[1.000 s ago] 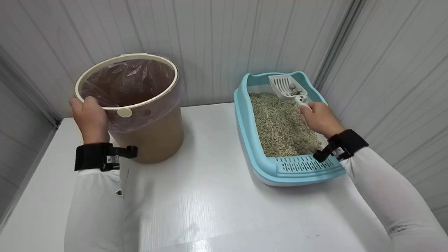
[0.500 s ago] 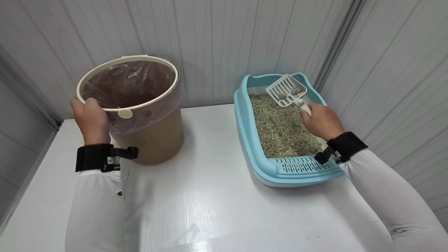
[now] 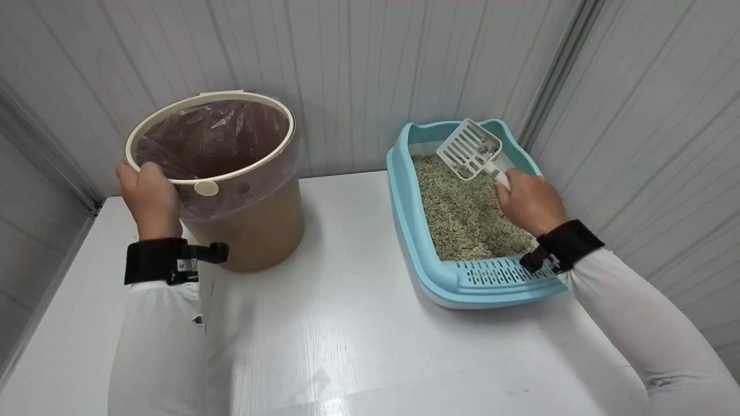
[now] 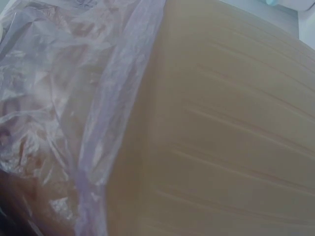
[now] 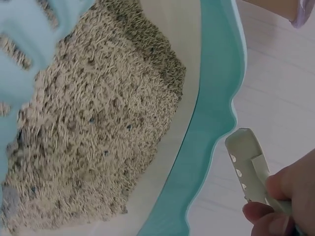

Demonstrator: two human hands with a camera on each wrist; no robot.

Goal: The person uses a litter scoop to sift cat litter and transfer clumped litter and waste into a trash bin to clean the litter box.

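Slotted scoop (image 3: 469,149) juts up-left from right hand (image 3: 529,200) grip.

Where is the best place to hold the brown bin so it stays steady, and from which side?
Probably the cream rim, from the near left, where the left hand already grips it: the bin has smooth, wide walls, and the stiff ring gives fingers an edge.

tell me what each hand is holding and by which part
Right hand grips the white slotted plastic scoop by its handle; left hand holds the tan lined bin by its rim.
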